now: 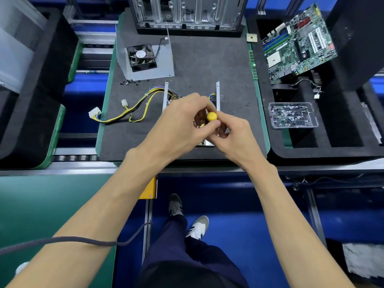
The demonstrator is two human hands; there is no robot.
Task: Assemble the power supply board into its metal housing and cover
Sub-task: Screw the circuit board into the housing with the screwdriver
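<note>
Yellow screwdriver cap (211, 116) is sitting pinched between fingers of the left hand (182, 123) and right hand (230, 132), over the metal housing (217, 94) on the mat (197, 59). Beyond, the fan (141, 58) label is showing unreadable.

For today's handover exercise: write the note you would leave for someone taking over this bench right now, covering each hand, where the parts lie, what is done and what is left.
Left hand and right hand both grip a yellow-capped screwdriver, held upright over the metal housing on the grey mat.
The board inside is mostly hidden; its cable bundle trails out left.
Cover with fan lies apart at the mat's back left, loose screws just in front of it.
Done: board appears seated in the housing.
Left: finish screwing, then fit the cover.
</note>
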